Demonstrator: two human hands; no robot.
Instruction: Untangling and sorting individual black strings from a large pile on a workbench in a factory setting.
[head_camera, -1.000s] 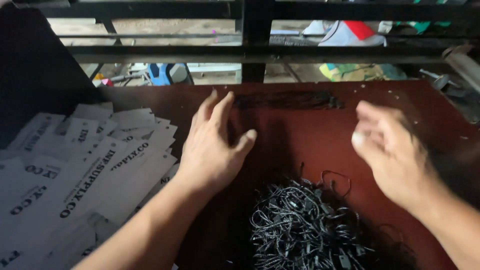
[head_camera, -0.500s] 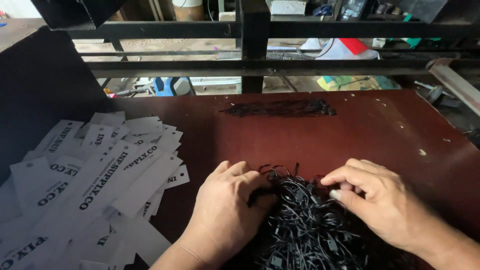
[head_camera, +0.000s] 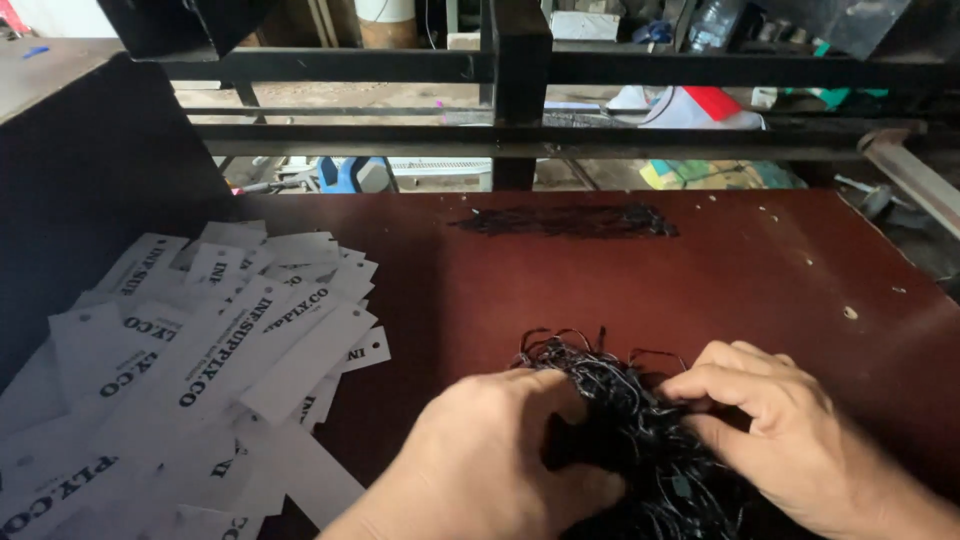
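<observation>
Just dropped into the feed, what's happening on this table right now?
A person has both bare hands in a tangled pile of black string loops on a dark red table. The left hand presses on the pile's near side, while the right hand pinches strands at its top. A heap of white printed paper tags lies to the left, untouched, and a straightened bundle of black strings lies farther back.

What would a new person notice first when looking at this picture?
First, the two hands at the bottom: the left hand and the right hand both dig into a tangled heap of black cords on the dark red table. Next, the big spread of white paper tags with black print covers the left side of the table. At the far edge lies a neat bundle of black cords.
</observation>
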